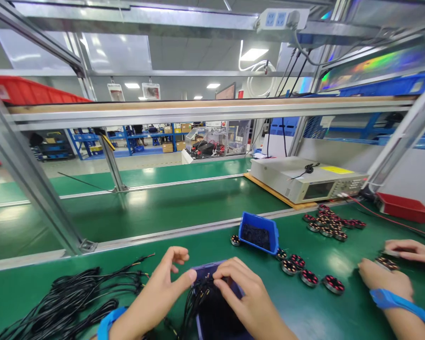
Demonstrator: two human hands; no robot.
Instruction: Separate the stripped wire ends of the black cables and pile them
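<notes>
My left hand [166,281], with a blue band at its wrist, is held with thumb and fingers apart and nothing between them. It is just left of a purple-blue bin [198,326]. Above that bin, my right hand [242,288] pinches thumb and fingers together at the ends of black cables [193,302]. Those cables hang down over the bin's left side. The exact spot in the pinch is partly hidden by my fingers. On the left lies a large heap of black cables [67,300] with bare wire ends.
A blue bin [276,236] with small dark parts stands ahead, near several round motor stators [309,277]. Another person's hands [386,278] hold one at right. A grey test instrument [304,174] and red tray [405,208] sit behind. A metal post [38,174] rises at left.
</notes>
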